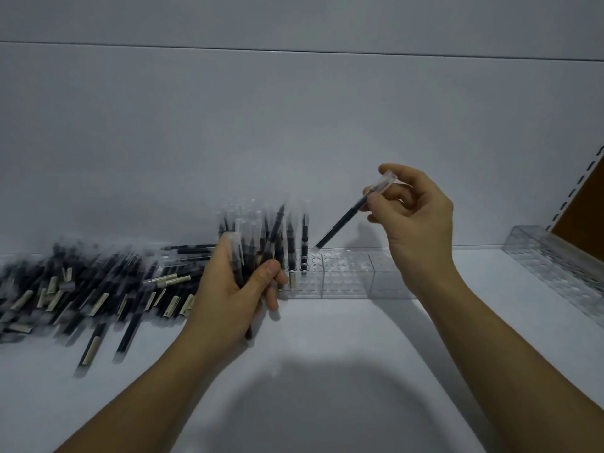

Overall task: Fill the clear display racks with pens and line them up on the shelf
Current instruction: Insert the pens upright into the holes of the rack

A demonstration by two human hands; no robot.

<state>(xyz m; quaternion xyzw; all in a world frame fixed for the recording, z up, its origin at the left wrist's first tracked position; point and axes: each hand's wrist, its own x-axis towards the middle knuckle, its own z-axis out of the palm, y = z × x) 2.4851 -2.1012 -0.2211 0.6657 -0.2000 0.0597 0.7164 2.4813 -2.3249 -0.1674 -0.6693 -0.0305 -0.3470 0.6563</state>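
At a white shelf (327, 361), reaching in with both forearms from the near edge.

Gripping a fanned bundle of pens (258, 246) in the left hand (228, 299). Fingers and thumb curled round the dark barrels, clear caps pointing up. Held just in front of the left end of the rack.

Pinching a single black pen (340, 225) in the right hand (418, 217), between thumb and fingertips near its capped end, remaining fingers loosely bent. Tilted, with the clear tip down and to the left, just above the rack's open holes beside the last standing pens; cannot tell whether touching.

Along the back edge of the shelf, against the grey back panel (294, 125), a clear display rack (346, 276) with rows of round holes. At its left end, upright pens (304, 237), partly hidden behind the bundle. To the right of them, open holes only.

Across the left part of the shelf, a blurred heap of loose pens (81, 289), black with pale labels, lying flat at many angles.

Toward the right edge, a second clear rack (555, 266), set at a slant to the first and well apart from it. Behind it, a slotted upright (580, 184) and a brown panel (588, 217).
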